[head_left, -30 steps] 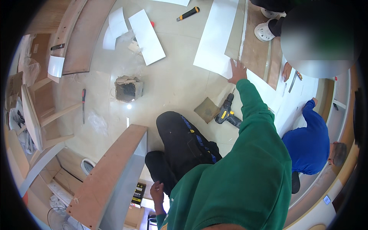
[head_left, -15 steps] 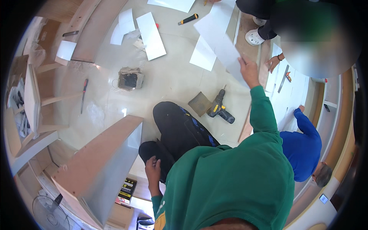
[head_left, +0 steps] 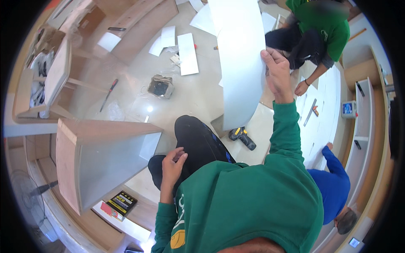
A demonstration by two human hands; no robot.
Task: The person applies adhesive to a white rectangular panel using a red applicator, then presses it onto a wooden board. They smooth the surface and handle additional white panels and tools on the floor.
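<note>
The long white curved sheet [head_left: 240,63] looks smooth and a bit shiny to me. The green cloth sweatshirt [head_left: 249,194] looks dull; the small brown cardboard box [head_left: 169,90] looks rough.

On the floor [head_left: 194,103], the drill [head_left: 241,138] is lying partly beneath the sheet [head_left: 241,63], which the right hand [head_left: 276,72] is holding. The box [head_left: 160,87] is standing to the left, the hand tool [head_left: 109,95] is lying further left, and the case [head_left: 116,162] is standing left of the left hand [head_left: 172,165].
</note>
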